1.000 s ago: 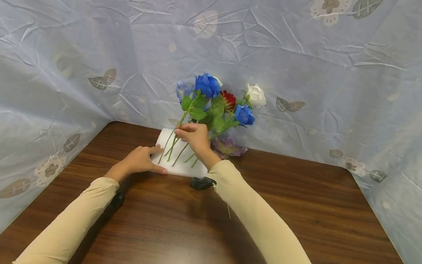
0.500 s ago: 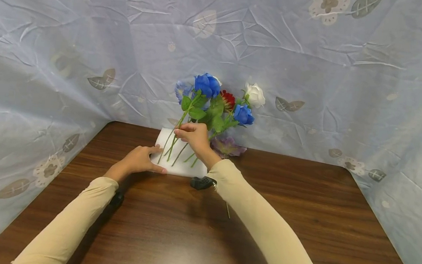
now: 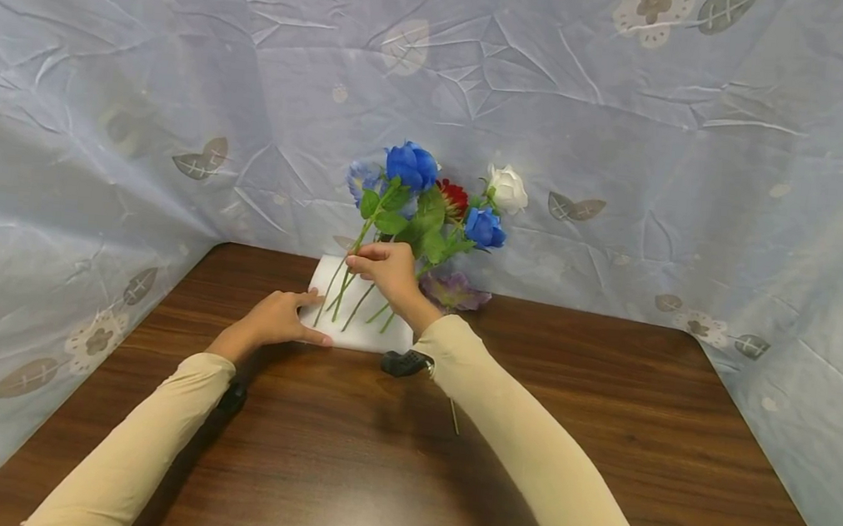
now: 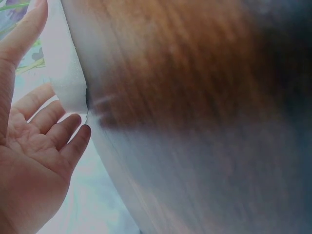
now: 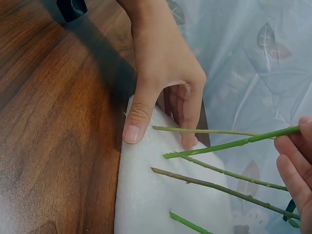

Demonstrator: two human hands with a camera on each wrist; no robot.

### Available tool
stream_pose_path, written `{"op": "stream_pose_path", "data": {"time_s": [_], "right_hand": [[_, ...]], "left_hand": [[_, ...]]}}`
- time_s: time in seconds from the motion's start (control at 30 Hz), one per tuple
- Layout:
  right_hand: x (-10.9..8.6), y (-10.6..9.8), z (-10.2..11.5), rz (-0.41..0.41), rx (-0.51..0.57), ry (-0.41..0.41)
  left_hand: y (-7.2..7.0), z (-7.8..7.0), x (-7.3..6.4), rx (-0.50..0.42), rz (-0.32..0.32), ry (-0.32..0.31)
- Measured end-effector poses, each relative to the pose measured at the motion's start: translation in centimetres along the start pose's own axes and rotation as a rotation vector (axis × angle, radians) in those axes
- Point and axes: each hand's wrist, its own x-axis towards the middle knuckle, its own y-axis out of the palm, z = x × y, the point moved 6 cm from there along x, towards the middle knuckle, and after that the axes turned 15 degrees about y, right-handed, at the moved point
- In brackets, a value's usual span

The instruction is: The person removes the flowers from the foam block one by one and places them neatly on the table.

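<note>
A white foam piece (image 3: pixel 366 329) lies at the table's back, and the lower ends of several green flower stems (image 5: pixel 209 185) meet it. Whether they are stuck in or only touch, I cannot tell. My left hand (image 3: pixel 277 317) grips the foam's left end, thumb on the near edge, fingers round the far side. In the right wrist view that left hand's thumb (image 5: pixel 134 129) presses the foam. My right hand (image 3: pixel 390 273) pinches the green stem of a blue rose (image 3: pixel 410 166) above the foam; the stem (image 5: pixel 229 144) slants down to it.
Behind the right hand stand a red flower (image 3: pixel 452 199), a white rose (image 3: pixel 507 189), a smaller blue rose (image 3: pixel 485 228) and a pale blue flower (image 3: pixel 364 179). A purple flower (image 3: pixel 457 291) lies low at the right. A patterned curtain (image 3: pixel 661 192) surrounds the brown table (image 3: pixel 604 413).
The large blue rose has shifted slightly up, along with the right hand's fingers. The left hand keeps its hold on the foam. The head view drifts slightly.
</note>
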Motion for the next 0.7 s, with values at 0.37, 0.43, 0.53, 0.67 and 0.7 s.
{"op": "stream_pose_path", "data": {"time_s": [0.37,0.43,0.53,0.67,0.7], "right_hand": [[0.1,-0.7,-0.1,-0.023,-0.016,-0.018],[0.1,-0.8,0.0,-0.022,-0.016,-0.015],[0.0,-1.0,0.1,-0.018,-0.017,-0.012],[-0.1,-1.2,0.3,-0.007,-0.021,-0.016],[-0.2,-1.3,0.3,-0.006,-0.023,-0.016]], "left_hand": [[-0.1,-0.2,-0.1,0.001,-0.005,0.003],[-0.1,-0.3,-0.1,0.006,-0.006,0.007],[-0.1,-0.3,-0.1,0.007,-0.006,0.009],[-0.1,-0.3,0.0,0.008,-0.001,0.012],[-0.1,-0.2,0.0,0.006,0.000,0.010]]}}
